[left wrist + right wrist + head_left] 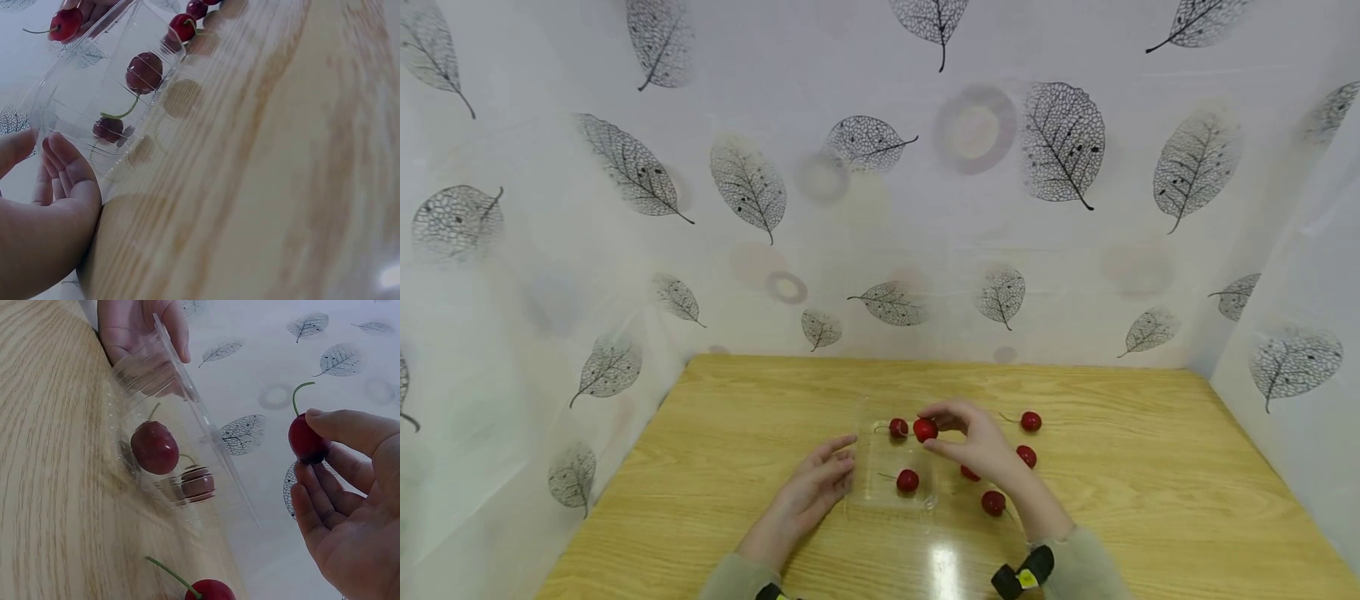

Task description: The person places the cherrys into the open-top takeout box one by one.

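The right hand [976, 440] pinches a round red cherry [925, 430]; the left hand [816, 487], fingers loose, touches a clear plastic box [880, 503] at its nine o'clock.

2 cherries [907, 481] lie in the container [891, 455], 4 others [1031, 422] right of it on the table [760, 408].

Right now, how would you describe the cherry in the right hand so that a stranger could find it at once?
On the wooden table, find the clear box. Just above it, the right hand pinches the cherry. It is the only one held: the other cherries lie in the box or on the table.
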The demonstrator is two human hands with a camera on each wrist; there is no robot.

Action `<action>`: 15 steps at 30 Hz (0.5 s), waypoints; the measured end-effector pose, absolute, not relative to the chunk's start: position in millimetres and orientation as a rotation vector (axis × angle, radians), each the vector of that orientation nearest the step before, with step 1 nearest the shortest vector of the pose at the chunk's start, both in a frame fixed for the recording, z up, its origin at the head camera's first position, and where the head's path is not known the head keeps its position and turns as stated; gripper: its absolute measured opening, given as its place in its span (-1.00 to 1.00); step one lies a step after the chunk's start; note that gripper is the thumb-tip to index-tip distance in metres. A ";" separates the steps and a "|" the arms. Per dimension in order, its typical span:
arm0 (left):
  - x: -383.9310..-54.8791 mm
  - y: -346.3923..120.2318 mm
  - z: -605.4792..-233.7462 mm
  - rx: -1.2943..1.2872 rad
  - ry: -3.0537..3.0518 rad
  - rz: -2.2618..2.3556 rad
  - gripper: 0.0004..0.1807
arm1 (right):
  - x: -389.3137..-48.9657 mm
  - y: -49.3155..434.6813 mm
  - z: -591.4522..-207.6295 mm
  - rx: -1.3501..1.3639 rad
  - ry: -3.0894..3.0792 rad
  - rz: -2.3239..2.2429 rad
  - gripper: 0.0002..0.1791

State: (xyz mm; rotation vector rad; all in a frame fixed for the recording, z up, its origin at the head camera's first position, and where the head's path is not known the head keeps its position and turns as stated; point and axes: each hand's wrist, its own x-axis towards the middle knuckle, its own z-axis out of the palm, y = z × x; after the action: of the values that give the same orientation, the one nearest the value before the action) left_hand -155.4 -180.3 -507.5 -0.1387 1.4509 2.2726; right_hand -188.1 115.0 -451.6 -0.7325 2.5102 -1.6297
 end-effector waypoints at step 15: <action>-155.6 -180.2 -508.0 -0.126 1.451 2.255 -0.38 | -196.5 100.0 -472.5 -0.805 2.479 -1.577 -0.61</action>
State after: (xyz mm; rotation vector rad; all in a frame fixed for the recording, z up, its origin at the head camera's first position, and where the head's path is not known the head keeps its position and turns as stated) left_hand -155.6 -180.2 -508.0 -0.1258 1.4508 2.2553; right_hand -196.5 100.0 -472.5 -0.8051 2.4790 -1.5770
